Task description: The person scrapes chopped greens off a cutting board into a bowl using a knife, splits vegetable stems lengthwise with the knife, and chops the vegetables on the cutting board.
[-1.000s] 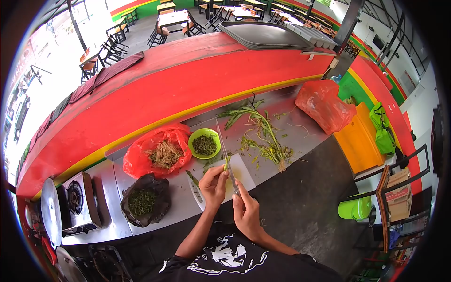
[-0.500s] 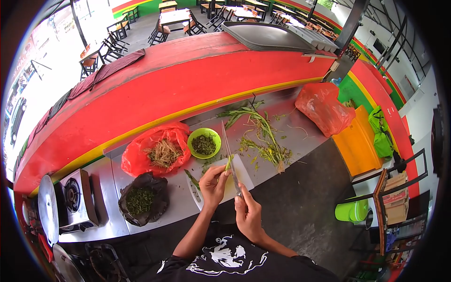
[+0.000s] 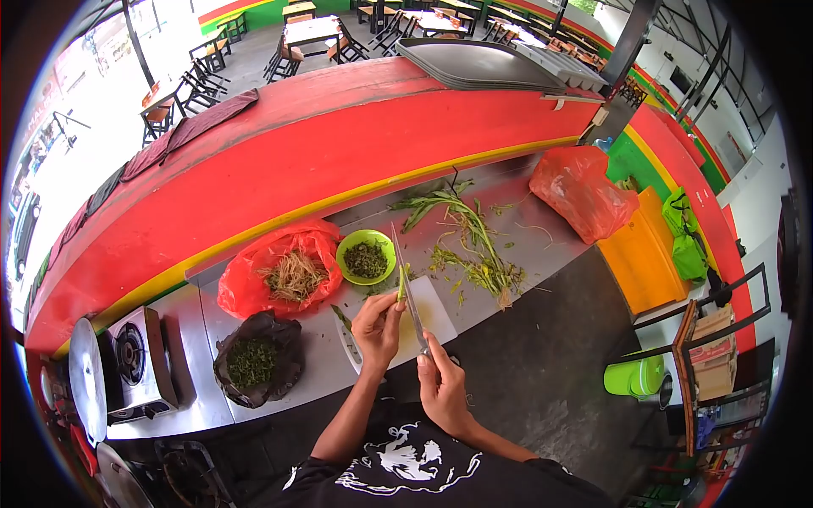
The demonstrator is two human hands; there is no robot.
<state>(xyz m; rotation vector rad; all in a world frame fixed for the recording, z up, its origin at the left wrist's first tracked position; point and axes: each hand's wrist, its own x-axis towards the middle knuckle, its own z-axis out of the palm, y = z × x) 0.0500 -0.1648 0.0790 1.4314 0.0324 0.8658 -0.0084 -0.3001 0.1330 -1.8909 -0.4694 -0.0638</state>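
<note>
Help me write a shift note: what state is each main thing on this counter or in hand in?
left hand: closed on stalk
right hand: closed on knife
knife: unsheathed, raised
stalk: held above board
cutting board: lying flat
green bowl: uncovered, holding chopped greens
black bag: open, holding greens
red bag: open, holding dry stalks
gas stove: uncovered; flame cannot be told

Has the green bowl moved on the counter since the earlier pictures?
No. Judged against the red wall behind it, the green bowl sits in the same place.
</note>
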